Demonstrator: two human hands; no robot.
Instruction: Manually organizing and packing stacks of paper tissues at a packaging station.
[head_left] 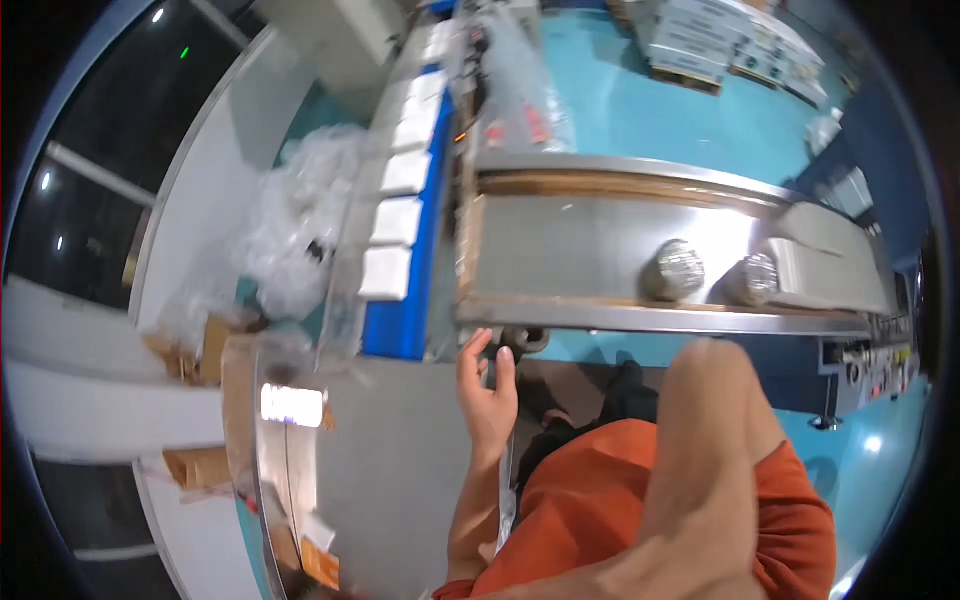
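My left hand (487,395) reaches forward over the edge of a grey work surface (390,450). Its fingers and thumb are apart, with nothing between them. Just ahead is the near corner of a metal-topped table (570,250), and a dark round fitting (530,340) shows beside the fingertips. Left of the hand, a blue conveyor belt (395,330) carries a row of several white, box-like packs (386,273). My right arm (705,450) is bent, elbow forward, and its forearm folds back to the lower edge. The right hand is out of the picture.
Two wrapped rolls (674,270) and a stack of pale sheets (825,260) rest on the metal-topped table. Clear plastic bags (305,220) heap beyond the conveyor. Cardboard pieces (195,465) lie at the left. Pallets with white cartons (695,45) stand on the turquoise floor.
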